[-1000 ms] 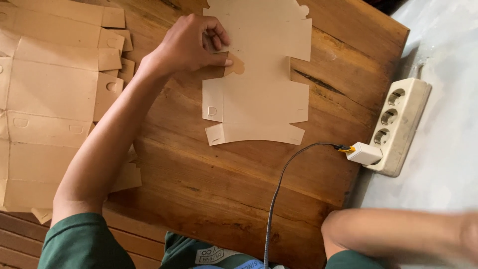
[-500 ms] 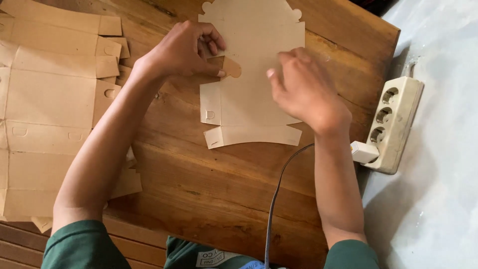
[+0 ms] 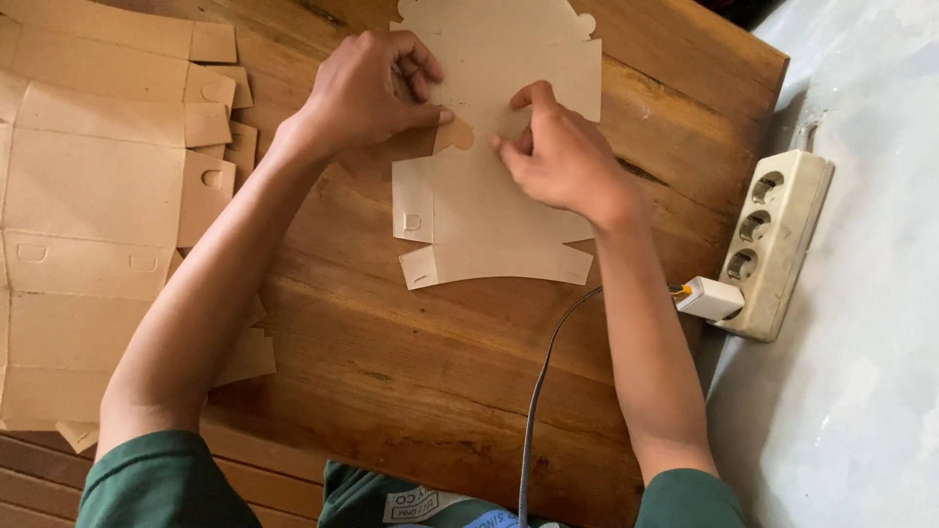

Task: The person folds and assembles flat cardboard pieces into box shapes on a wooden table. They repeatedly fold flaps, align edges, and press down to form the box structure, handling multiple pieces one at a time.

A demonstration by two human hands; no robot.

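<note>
A: Where does the blank (image 3: 494, 186) lie?

B: Flat on the table (image 3: 411, 362), its far edge toward the far side and the tabbed end nearest me. It lies flat so I can work a crease against the wood.

A: The left hand (image 3: 367, 93)?

B: Curled on the blank's left edge, thumb pinching the small rounded tab. That anchors the sheet.

A: The right hand (image 3: 558, 161)?

B: Fingers bent, tips pressed onto the card just beside that tab. Whether they pinch anything I cannot tell.

A: The stack (image 3: 88, 215)?

B: More blanks, set well left, within reach. The power strip (image 3: 773, 240) sits off the right edge.
</note>
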